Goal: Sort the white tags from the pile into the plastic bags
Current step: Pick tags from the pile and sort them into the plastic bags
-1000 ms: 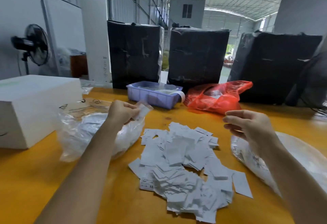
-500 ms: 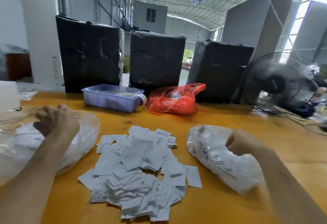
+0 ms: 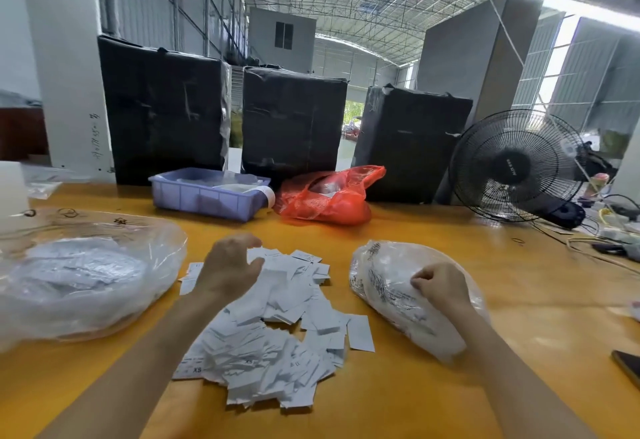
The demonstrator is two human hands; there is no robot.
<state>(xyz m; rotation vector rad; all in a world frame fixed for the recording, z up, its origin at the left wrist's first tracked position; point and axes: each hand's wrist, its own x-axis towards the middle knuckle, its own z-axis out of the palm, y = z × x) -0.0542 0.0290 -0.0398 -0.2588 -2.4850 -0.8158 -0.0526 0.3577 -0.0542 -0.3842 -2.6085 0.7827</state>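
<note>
The table (image 3: 433, 230) is smooth and orange-yellow with a soft sheen, wood by its look. The pile of tags (image 3: 277, 345) is matt white paper or card, some printed. The left bag (image 3: 86, 276) and right bag (image 3: 391, 293) are thin clear plastic, crinkled and glossy. The tray (image 3: 204, 198) is hard lilac plastic, ribbed on its side. The red bag (image 3: 325, 199) is thin, shiny, translucent film. 3 parcels (image 3: 294, 120) wear dull black wrap with glossy tape. The fan (image 3: 516, 165) has a black wire grille.
</note>
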